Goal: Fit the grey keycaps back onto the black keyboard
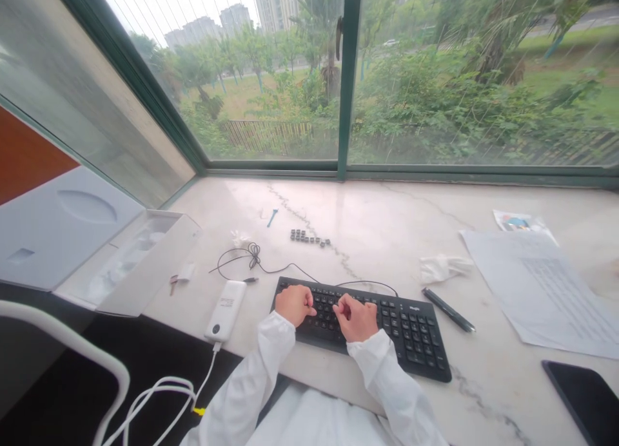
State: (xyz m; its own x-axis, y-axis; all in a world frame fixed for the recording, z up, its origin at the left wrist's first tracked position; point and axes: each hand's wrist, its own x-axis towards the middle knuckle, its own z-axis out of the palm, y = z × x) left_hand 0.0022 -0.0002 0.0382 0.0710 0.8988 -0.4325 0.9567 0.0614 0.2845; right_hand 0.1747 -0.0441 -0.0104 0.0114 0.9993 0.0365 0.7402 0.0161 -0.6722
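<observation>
A black keyboard [416, 338] lies slightly askew at the front of the marble-patterned surface. Over its left part is my left hand [294, 305], closed, with the thumb against curled fingers. My right hand [356, 317] is also closed in a pinch, above the middle of the keys. Whatever either hand may grip is too small or hidden to make out. Behind the keyboard, several small dark keycaps [305, 240] sit in short rows. A black cable [285, 265] runs from the keyboard's back edge to a coil on the left.
Left of the keyboard lie a white power bank [226, 312] with a white cord, and an open white box [145, 259]. A small blue tool [273, 218] is farther back. On the right are a black pen [447, 309], crumpled white gloves [443, 267], a printed sheet [546, 298] and a phone [587, 401].
</observation>
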